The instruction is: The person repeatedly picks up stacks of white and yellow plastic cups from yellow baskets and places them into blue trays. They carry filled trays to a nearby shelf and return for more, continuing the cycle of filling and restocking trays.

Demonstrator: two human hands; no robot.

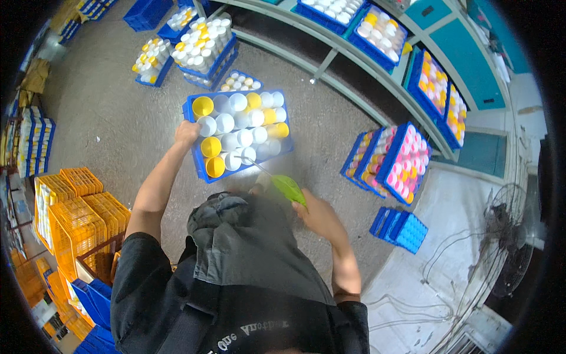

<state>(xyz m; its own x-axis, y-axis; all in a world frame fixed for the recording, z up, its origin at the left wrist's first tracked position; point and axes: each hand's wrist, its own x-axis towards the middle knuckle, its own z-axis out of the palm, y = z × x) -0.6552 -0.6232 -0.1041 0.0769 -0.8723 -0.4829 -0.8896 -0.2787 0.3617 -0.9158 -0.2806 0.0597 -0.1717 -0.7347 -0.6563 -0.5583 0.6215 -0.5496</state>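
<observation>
At the left edge of a blue crate (pixel 202 170), just in from its near left corner and far left corner alike, your left hand (pixel 187 133) is closed around the rim. The crate sits in front of your body and is filled with rows of white and yellow cylinders. Along its left edge you have three yellow cylinders (pixel 215 166) and one white cylinder (pixel 206 125), second from the far corner, all with round mouths facing up at you. Farther toward the right edge, more of them appear in white and yellow, some looking tilted.

Your right hand (pixel 312 211) grasps a bright green tool (pixel 287 189), off the crate's near edge. From it a thin rod (pixel 260 169) runs across that edge to a white cylinder near the near left corner; you cannot tell from here whether its tip touches.

Just past the crate's far edge is another load of white and yellow cylinders (pixel 239 82). On the floor (pixel 135 112), well to the right, stands a stack of blue crates with pink, white and yellow pieces (pixel 407 162), and to your left are orange crates (pixel 82 215). Filled blue trays (pixel 386 35) line the bench beyond.
</observation>
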